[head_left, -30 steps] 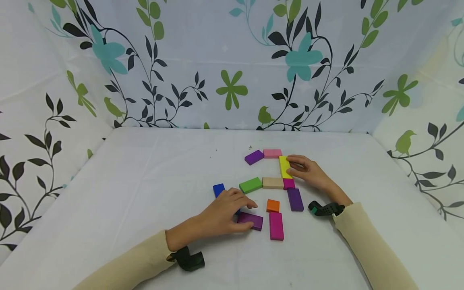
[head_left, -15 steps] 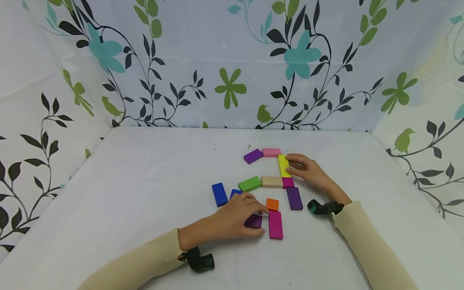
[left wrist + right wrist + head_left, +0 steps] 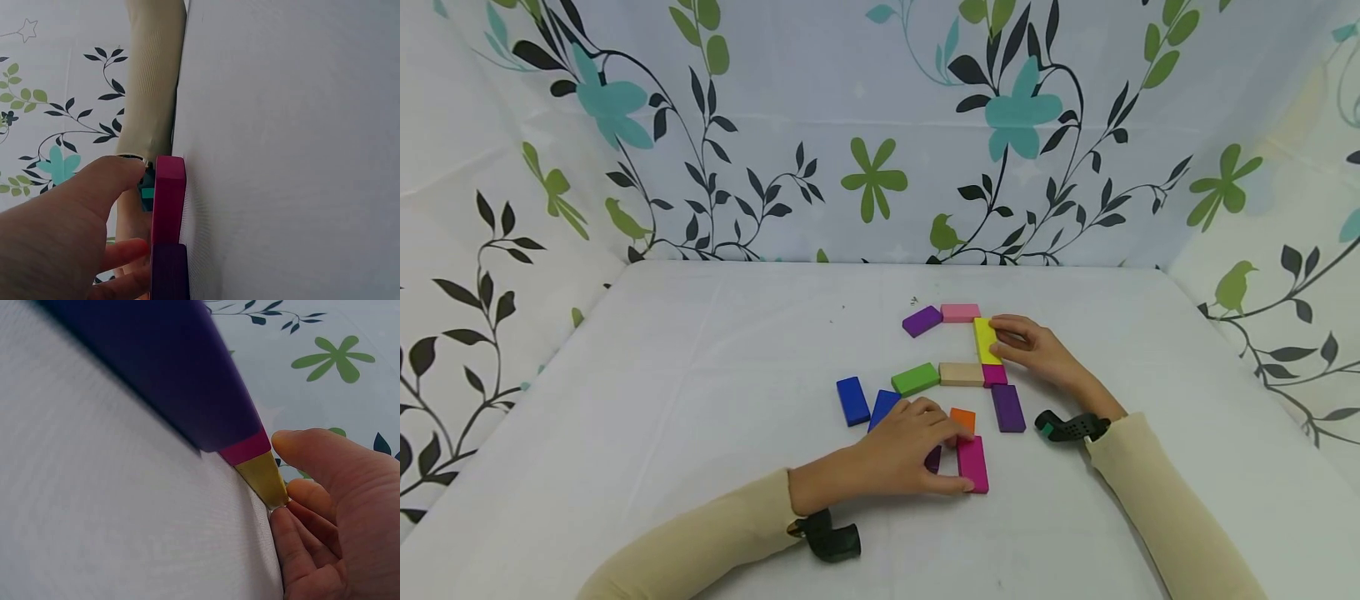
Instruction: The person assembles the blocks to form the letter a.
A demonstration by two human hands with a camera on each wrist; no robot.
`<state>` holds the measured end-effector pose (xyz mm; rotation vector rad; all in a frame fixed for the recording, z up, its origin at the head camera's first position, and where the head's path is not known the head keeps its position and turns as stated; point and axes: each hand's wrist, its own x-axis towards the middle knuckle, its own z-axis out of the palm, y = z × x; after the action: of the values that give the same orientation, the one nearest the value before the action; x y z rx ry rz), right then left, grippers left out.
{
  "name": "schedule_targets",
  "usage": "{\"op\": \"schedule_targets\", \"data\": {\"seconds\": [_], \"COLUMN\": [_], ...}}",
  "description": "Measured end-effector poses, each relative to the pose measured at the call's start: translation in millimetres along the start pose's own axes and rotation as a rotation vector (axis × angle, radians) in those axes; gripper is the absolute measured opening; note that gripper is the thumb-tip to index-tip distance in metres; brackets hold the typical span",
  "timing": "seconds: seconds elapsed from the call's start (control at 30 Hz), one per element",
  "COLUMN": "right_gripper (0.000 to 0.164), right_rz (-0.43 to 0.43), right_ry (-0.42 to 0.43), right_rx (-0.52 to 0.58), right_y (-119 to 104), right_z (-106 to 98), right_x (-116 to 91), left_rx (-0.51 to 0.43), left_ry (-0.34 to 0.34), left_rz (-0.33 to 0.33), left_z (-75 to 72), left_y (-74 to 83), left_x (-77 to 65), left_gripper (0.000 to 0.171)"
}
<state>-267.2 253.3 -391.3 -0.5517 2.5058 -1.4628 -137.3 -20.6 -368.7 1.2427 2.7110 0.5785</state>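
Coloured wooden blocks lie on a white cloth. In the head view my left hand (image 3: pixel 906 450) reaches over a purple block and pinches a magenta block (image 3: pixel 973 467) lengthwise, thumb at the near end and fingers at the far end. The left wrist view shows the thumb on that block's end, with a dark purple block (image 3: pixel 170 272) beside it. An orange block (image 3: pixel 962 419) stands just beyond the fingertips. My right hand (image 3: pixel 1037 350) holds a yellow block (image 3: pixel 987 342) at its right side with thumb and curled fingers. Below it come a small magenta block (image 3: pixel 995 375) and a violet block (image 3: pixel 1008 408).
Left of the yellow block lie a pink block (image 3: pixel 960 313), a purple block (image 3: pixel 922 321), a tan block (image 3: pixel 961 374) and a green block (image 3: pixel 915 379). Two blue blocks, the outer blue block (image 3: pixel 853 401) and the inner blue block (image 3: pixel 883 407), lie left. A patterned curtain (image 3: pixel 737 125) stands behind.
My left hand has moved right from over the blue and purple blocks to the magenta block, which now sits slightly further right and tilted. The right hand stays at the yellow block.
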Motion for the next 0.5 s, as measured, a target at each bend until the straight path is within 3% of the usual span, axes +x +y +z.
{"op": "schedule_targets", "data": {"seconds": [0.23, 0.5], "right_gripper": [0.054, 0.053], "right_rz": [-0.008, -0.021], "right_ry": [-0.005, -0.006], "right_rx": [-0.004, 0.016], "right_y": [0.7, 2.0], "right_z": [-0.4, -0.7], "right_x": [0.8, 0.3], "left_rx": [0.029, 0.069], "left_ry": [-0.007, -0.016], "left_rz": [-0.033, -0.05], "left_z": [-0.3, 0.8], "left_y": [5.1, 10.1], "left_x": [3.4, 8.2], "left_gripper": [0.063, 0.06]}}
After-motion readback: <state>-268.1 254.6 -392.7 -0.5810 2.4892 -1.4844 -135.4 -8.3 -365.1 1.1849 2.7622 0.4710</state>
